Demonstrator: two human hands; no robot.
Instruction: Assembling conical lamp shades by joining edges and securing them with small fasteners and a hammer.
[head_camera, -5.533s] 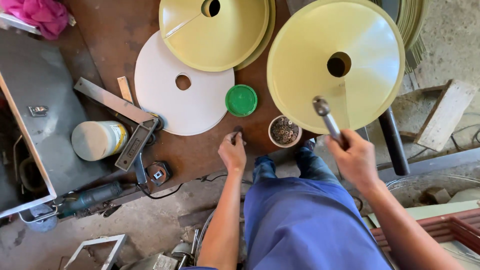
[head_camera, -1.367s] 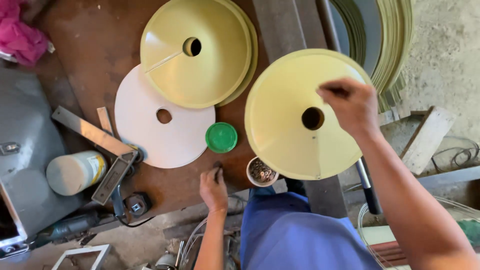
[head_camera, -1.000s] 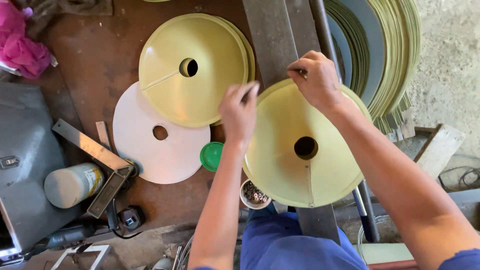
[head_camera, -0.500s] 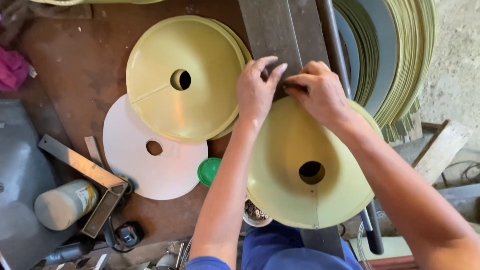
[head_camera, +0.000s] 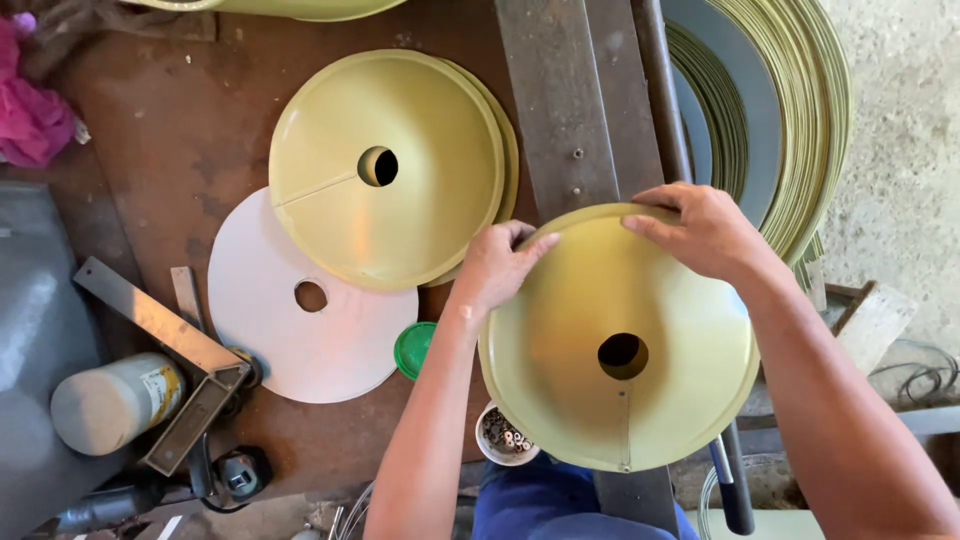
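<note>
Left hand (head_camera: 497, 262) and right hand (head_camera: 700, 232) both grip the far rim of a yellow cone (head_camera: 620, 340), fingers curled over its edge, seating it on the steel bar (head_camera: 565, 110) near the bench's right edge. By its near rim, a small cup (head_camera: 503, 437) holds small metal fasteners; a green lid (head_camera: 412, 350) lies beside it.
</note>
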